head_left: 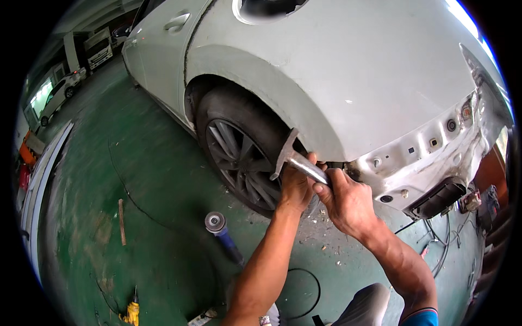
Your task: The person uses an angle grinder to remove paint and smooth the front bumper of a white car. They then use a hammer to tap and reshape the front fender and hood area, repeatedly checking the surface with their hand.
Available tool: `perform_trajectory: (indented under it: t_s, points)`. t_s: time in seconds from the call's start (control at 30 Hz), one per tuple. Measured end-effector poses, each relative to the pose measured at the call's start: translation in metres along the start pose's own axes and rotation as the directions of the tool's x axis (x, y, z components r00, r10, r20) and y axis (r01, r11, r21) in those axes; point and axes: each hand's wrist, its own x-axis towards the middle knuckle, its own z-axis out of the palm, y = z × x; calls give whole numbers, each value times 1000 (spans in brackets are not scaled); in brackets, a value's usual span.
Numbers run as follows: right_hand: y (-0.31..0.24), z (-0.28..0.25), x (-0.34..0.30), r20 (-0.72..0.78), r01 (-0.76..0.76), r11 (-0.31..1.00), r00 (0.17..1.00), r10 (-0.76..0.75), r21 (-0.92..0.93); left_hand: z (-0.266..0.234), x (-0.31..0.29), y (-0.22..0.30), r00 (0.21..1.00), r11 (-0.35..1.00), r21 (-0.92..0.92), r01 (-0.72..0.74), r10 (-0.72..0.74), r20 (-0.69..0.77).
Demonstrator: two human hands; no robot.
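My right hand is wrapped round the metal handle of a body hammer. The hammer's long, narrow head stands up and left of the hand, in front of the tyre's rear edge. Just beneath the handle, my left hand reaches up to the lower rear edge of the wheel arch, its fingers curled. The hammer and the right hand cover part of those fingers, so what they grip cannot be made out. Above both hands is the white car's rear fender, with a dull patch along the arch. The rear wheel stands to the left.
An angle grinder with a blue body rests on the green floor. Further left are a thin strip, a yellow power tool and long panels. Cables lie at right, below the car's exposed rear panel.
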Motion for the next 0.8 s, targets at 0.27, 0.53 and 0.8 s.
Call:
perform_trajectory:
  t_s: [0.27, 0.53, 0.8]
  points:
    - [-7, 8, 8, 63, -97, 992, 993, 102, -77, 1, -2, 6, 998, 995, -92, 49, -45, 47]
    - [-48, -13, 6, 27, 277, 961, 960, -277, 1, 10, 4, 8, 998, 960, -277, -31, 43, 37]
    - [-40, -2, 4, 131, -74, 997, 989, 73, 6, 6, 4, -5, 994, 965, -250, -83, 96, 43]
